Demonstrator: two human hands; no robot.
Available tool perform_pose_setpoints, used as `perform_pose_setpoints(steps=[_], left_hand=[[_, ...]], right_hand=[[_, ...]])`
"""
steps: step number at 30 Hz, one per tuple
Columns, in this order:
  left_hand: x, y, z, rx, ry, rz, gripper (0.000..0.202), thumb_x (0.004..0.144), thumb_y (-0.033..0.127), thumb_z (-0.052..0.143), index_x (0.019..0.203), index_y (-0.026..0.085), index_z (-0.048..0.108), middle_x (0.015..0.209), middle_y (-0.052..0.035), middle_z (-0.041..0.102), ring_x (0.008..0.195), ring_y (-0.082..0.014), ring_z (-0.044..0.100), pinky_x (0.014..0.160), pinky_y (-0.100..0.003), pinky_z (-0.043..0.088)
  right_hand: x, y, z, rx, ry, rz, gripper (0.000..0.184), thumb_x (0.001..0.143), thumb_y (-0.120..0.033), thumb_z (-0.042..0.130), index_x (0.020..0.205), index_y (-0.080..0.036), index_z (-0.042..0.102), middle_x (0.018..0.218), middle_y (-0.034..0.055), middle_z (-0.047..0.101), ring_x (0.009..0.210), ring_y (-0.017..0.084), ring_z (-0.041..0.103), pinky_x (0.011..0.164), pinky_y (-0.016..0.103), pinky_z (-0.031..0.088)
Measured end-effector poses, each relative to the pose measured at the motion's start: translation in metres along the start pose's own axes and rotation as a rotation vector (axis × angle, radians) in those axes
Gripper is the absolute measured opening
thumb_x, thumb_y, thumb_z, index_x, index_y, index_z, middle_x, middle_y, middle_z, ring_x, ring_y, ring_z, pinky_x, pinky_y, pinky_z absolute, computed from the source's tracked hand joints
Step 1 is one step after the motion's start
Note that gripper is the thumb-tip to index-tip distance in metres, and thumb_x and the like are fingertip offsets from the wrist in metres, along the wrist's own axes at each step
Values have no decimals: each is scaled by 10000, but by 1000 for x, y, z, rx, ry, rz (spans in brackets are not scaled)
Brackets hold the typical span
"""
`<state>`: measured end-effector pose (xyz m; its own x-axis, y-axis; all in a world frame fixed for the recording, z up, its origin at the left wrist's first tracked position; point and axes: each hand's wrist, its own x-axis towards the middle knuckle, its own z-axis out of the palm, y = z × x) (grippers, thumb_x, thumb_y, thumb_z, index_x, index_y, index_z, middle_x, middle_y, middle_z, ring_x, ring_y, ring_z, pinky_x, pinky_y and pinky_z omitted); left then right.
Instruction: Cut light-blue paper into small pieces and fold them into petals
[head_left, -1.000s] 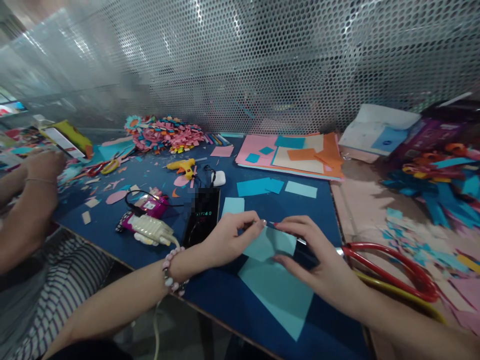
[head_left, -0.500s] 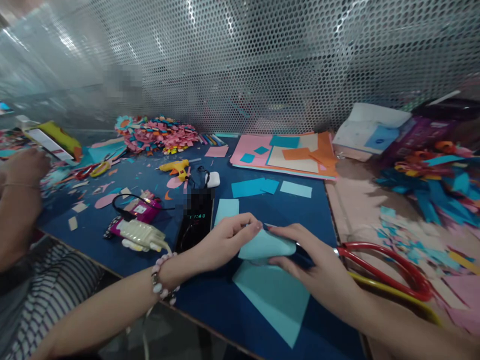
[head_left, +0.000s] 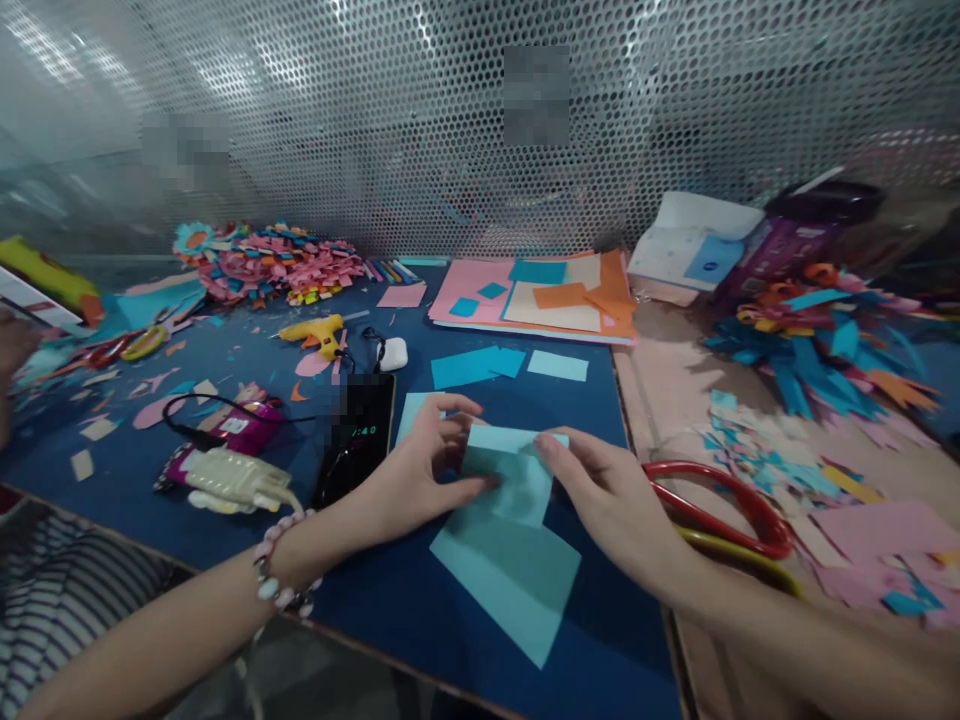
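My left hand [head_left: 420, 465] and my right hand [head_left: 607, 495] both pinch a small light-teal paper piece [head_left: 506, 470] just above the dark blue table [head_left: 247, 390]. The left fingers grip its left edge, the right thumb and fingers its right edge. Under it lies a larger light-teal paper sheet [head_left: 506, 580], flat near the table's front edge. A bead bracelet [head_left: 279, 580] circles my left wrist.
Red-handled scissors [head_left: 720, 505] lie right of my right hand. A black phone [head_left: 358, 435], a cream plug [head_left: 229, 480], a yellow glue gun [head_left: 315, 332], paper stacks [head_left: 536, 295] and a scrap pile [head_left: 262, 262] crowd the table. Perforated metal wall behind. Another person's striped sleeve [head_left: 45, 590] is at left.
The small teal piece went from bent between my fingers to held flatter and higher. The view swung right, so everything shifted left in the picture.
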<state>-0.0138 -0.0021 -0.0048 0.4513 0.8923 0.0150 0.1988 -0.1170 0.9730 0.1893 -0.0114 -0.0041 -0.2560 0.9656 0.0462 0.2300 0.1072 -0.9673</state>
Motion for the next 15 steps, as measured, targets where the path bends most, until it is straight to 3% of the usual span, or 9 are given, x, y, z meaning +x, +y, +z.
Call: perform_pose_setpoints(steps=[3,5,7,9,11,13,15], left_hand=[[0,-6,-1,-37,40,70,483,760,241,679,983,271,252,1016,-10,521,816,-108,595,713,-257,504],[0,-7,-3,43,72,144,413,762,248,684,944,249,313,987,1,514,826,-102,574,725,-247,488],[1,-4,-5,210,40,186,216,802,264,646,876,203,452,918,-7,524,842,-113,547,743,-242,461],[2,1,-5,331,5,173,144,831,286,613,928,194,561,906,-21,558,828,-123,535,712,-237,441],[3,5,-5,364,8,113,232,842,309,596,1047,203,571,974,-35,587,782,-117,530,664,-229,432],[3,7,-5,324,40,89,265,842,321,593,1073,194,564,1020,-44,600,776,-118,540,654,-226,438],[3,8,-4,293,74,78,254,848,328,581,1056,182,572,1021,-47,614,763,-119,547,656,-228,445]], right_hand=[[2,-1,-2,63,12,49,440,897,-527,423,619,-188,440,562,-39,425,543,93,434,513,214,360],[4,0,-3,96,11,60,442,899,-527,420,615,-190,446,551,-36,465,545,96,467,536,215,385],[8,1,-3,142,8,73,439,899,-530,417,621,-192,453,543,-35,480,534,96,484,547,218,408],[13,0,-4,205,18,87,437,898,-539,407,641,-190,465,565,-28,500,527,95,498,545,220,427],[15,-3,-9,234,53,108,415,891,-545,406,704,-186,496,637,-13,544,533,94,517,528,220,443],[10,-5,-23,124,102,135,371,879,-535,429,782,-187,516,703,1,579,537,98,527,500,221,447],[-2,-2,-45,-180,130,81,333,874,-500,453,760,-195,517,644,3,566,511,110,507,457,229,418]])
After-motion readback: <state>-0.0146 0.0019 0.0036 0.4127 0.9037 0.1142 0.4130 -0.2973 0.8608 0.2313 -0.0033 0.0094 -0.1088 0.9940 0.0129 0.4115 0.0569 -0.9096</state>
